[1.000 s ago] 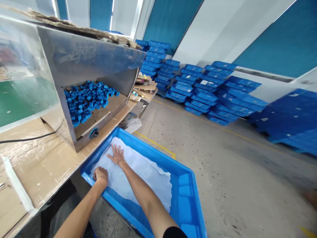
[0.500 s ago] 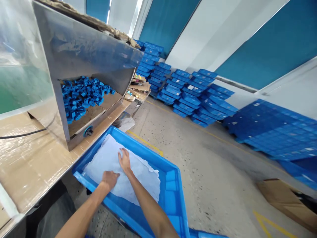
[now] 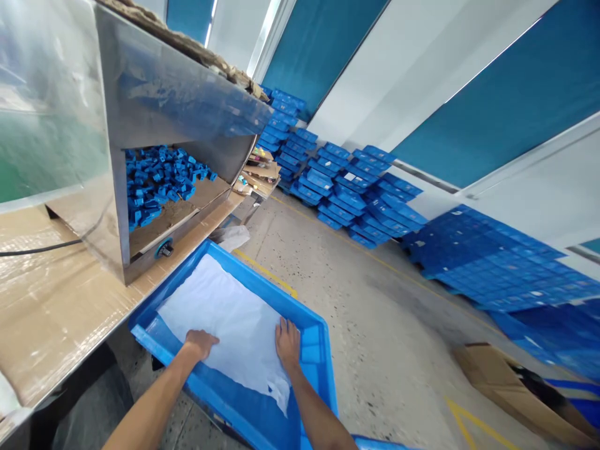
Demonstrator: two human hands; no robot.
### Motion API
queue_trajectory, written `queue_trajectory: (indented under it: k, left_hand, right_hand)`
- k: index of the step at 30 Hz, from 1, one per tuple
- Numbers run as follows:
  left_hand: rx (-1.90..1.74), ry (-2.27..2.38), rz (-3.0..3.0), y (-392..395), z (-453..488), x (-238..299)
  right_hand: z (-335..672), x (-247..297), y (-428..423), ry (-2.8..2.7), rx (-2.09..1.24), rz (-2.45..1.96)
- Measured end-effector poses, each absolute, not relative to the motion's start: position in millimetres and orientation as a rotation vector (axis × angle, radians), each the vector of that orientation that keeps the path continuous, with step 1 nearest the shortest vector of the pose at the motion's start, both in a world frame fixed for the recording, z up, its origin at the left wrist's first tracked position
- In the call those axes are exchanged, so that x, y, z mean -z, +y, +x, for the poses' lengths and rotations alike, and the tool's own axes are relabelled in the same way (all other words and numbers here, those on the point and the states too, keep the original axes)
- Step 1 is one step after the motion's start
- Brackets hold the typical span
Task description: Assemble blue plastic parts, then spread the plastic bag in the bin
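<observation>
A white sheet (image 3: pixel 225 315) lies spread in the bottom of a blue plastic crate (image 3: pixel 313 365) beside the workbench. My left hand (image 3: pixel 200 342) rests on the sheet's near edge, fingers curled down against it. My right hand (image 3: pixel 287 341) lies flat on the sheet's right edge, fingers stretched out. Neither hand lifts the sheet.
A steel machine housing (image 3: pixel 178 106) on the cardboard-covered bench (image 3: pixel 56 306) holds several small blue parts (image 3: pixel 154 181). Stacks of blue trays (image 3: pixel 351 194) stand along the wall, more blue trays (image 3: pixel 492 269) to the right. A cardboard box (image 3: pixel 510 381) lies on the concrete floor.
My right hand slid from the sheet's middle to its right edge, and the sheet now lies flatter. My left hand shifted slightly inward. The camera turned right.
</observation>
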State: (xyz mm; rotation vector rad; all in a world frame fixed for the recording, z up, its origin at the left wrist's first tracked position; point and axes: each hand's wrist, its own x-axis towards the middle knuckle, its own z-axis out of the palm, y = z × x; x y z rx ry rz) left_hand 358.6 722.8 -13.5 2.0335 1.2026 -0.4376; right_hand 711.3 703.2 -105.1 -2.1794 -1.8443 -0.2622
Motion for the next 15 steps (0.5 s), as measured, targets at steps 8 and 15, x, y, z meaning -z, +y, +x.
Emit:
queue_trajectory:
  k: [8,15]
  left_hand:
    - [0.543,1.749,1.887,746,306,10]
    - [0.389,1.836,1.849,749,285,-15]
  right_hand:
    - [614,128,608,-2.155,-0.26,-2.167]
    - [621,119,574,-2.221,-0.488,-2.201]
